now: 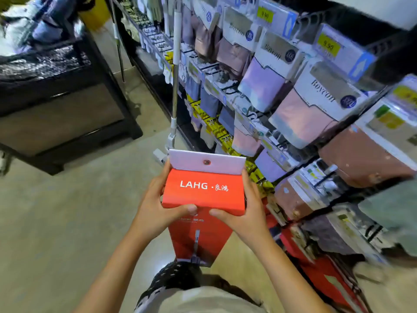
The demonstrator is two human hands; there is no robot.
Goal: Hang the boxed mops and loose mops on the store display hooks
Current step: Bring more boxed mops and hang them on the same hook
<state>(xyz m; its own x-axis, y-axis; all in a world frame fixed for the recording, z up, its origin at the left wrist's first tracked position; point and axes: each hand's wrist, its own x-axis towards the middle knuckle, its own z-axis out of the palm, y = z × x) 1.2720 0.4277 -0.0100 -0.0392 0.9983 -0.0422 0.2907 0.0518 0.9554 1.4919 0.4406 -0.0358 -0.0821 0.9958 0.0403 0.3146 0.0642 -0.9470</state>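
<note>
Aisle view, looking down. We hold a red box upright in front of us, above the floor and just left of the rack. Its white tab stands up at the top, with a round hole in it for a hook. The box is not yet on any hook.

Our left hand grips the box's left side and our right hand grips its right side. The fingers of each hand are curled close round the side edges toward the back. Both thumbs press the front face, near each other but apart.

We judge the task to be under way, with much left to do. A loose mop stands against the rack ahead, with its head at the floor. Its top end is lost among the goods, so we cannot tell whether it hangs. More red boxes lie low at the right, by the rack's foot, apparently waiting. The hooks that show carry packs of cloth goods, and we cannot make out a free hook for the box. A black cart stands well apart at the left.
</note>
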